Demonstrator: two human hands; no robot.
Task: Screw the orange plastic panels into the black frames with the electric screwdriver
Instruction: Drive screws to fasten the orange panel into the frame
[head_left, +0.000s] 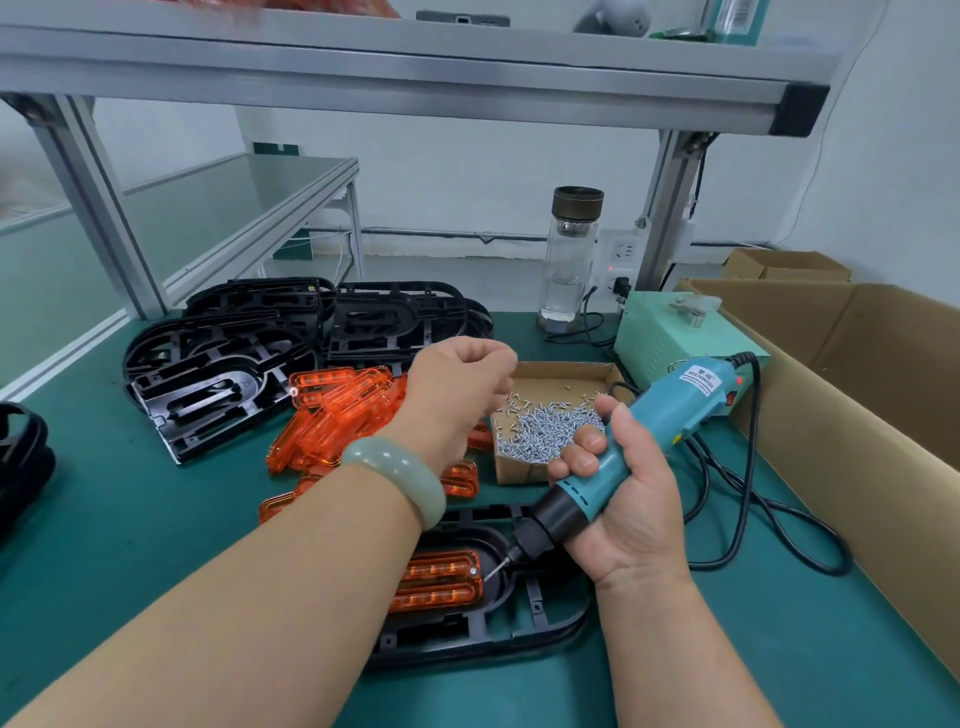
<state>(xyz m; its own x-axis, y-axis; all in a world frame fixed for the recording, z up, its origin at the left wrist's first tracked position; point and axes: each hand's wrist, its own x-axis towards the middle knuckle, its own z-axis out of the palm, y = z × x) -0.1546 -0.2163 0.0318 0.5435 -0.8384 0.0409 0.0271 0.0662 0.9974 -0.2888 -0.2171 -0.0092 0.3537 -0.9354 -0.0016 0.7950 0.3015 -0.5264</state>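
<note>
Your right hand (618, 499) gripped the electric screwdriver (670, 415), bit at the orange panel (436, 579) in the black frame (519, 623). Your left hand (457, 389) curled over the screws (545, 431), hold unclear. Next likely called for another screw.

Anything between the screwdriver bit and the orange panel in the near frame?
Nothing visible. The electric screwdriver has its bit tip just right of the orange panel; the left forearm crosses the black frame farther left.
</note>
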